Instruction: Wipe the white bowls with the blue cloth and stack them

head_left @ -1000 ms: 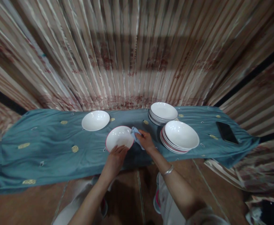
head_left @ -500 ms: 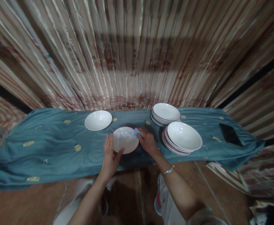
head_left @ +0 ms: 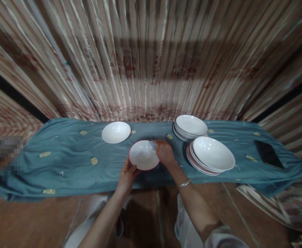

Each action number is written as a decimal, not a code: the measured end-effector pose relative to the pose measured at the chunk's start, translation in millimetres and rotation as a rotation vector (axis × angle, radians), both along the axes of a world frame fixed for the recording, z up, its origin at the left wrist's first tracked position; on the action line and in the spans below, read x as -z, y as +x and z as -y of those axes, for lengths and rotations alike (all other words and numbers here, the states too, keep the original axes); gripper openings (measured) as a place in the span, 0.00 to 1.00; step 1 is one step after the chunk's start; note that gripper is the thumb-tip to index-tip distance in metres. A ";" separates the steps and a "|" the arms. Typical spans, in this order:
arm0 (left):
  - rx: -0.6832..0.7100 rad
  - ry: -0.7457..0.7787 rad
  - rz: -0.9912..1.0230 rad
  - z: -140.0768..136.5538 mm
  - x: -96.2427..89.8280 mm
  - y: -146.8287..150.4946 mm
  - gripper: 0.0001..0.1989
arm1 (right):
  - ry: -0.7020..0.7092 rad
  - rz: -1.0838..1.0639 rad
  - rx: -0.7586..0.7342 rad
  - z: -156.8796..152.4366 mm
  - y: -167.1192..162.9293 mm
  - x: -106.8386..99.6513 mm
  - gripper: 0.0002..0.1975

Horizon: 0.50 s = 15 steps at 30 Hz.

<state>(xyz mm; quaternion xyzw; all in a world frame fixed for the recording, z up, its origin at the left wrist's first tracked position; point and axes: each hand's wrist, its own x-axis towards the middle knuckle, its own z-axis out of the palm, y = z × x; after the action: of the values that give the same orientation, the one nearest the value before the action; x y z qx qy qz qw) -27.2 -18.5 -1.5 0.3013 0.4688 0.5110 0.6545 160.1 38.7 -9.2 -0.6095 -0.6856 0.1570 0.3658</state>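
A white bowl with a red rim [head_left: 143, 156] sits in front of me over the covered table. My left hand [head_left: 128, 172] grips its lower left edge, thumb over the rim and fingers beneath. At the bowl's upper right edge, my right hand [head_left: 164, 151] is closed on a small light-blue cloth [head_left: 153, 144], which touches the inside near the rim. To the right stands a stack of bowls [head_left: 212, 155], some red-rimmed, with a plain white one tilted on top. Behind it is a stack of dark-rimmed white plates [head_left: 191, 125]. A lone white bowl [head_left: 116, 132] lies at the back left.
A teal patterned cloth [head_left: 73, 165] covers the long table. A dark phone or tablet [head_left: 269, 154] lies near its right end. Pleated curtains [head_left: 140, 69] hang close behind. A blurred-out patch, perhaps a person [head_left: 2, 155], is at the left edge.
My left hand has gone from lying spread against the bowl's side to gripping its rim from below. My right hand stays with the cloth at the upper right rim. The view has shifted left slightly.
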 end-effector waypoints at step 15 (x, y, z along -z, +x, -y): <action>-0.004 -0.016 0.083 -0.9 4.8 -0.5 0.30 | 0.078 0.187 -0.127 -0.2 -44.0 -11.1 0.25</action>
<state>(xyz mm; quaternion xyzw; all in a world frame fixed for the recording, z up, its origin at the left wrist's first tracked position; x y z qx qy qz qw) -27.6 -17.6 -6.2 0.2736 0.4459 0.5204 0.6749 116.1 38.9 1.9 -0.5622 -0.7596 0.0955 0.3128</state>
